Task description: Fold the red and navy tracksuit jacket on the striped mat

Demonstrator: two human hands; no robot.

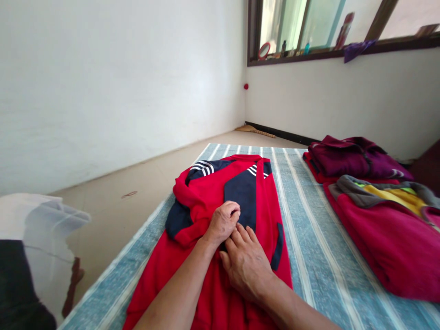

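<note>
A red and navy jacket (240, 192) with white shoulder stripes lies on the striped blue cloth. Its left-side sleeve (202, 197) is folded inward over the body. My left hand (223, 222) is closed at the middle of the jacket, fingers curled on the fabric beside the navy panel; the cloth inside its grip is mostly hidden. Just below it and touching it, my right hand (245, 261) rests flat on the jacket with its fingers stretched out. Both forearms cover part of the lower jacket.
At the right, a folded crimson garment (381, 243) with a grey collar lies near a purple jacket (354, 158) stacked on red clothing. A striped blue cloth (305, 220) covers the surface. White translucent plastic (51, 243) is at the left, a broom (254, 130) in the far corner.
</note>
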